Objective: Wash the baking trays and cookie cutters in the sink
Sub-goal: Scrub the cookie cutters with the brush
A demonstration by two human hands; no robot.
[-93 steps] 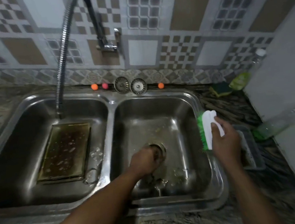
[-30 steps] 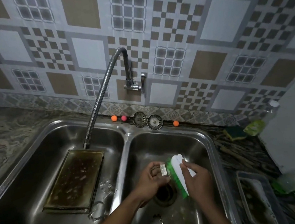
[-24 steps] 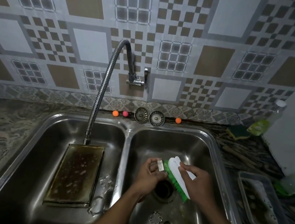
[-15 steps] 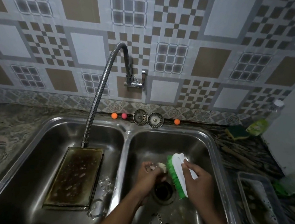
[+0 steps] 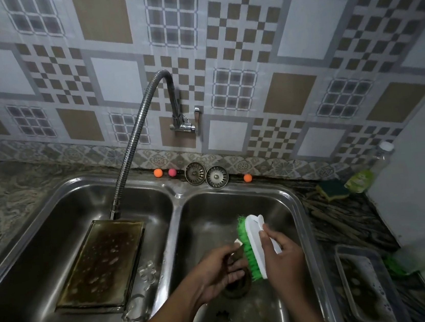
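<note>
Just above the drain, the left hand pinched a small cookie cutter, and the right hand had its fingers clamped on the brush, bristles against the cutter. Scrubbing seemed to be under way, with rinsing likely next. The baking tray lay well left of the drain.

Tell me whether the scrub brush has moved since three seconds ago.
Yes. The scrub brush, gripped by the right hand, moved left from the basin's right rim to over the drain, beside the cookie cutter the left hand holds.
</note>
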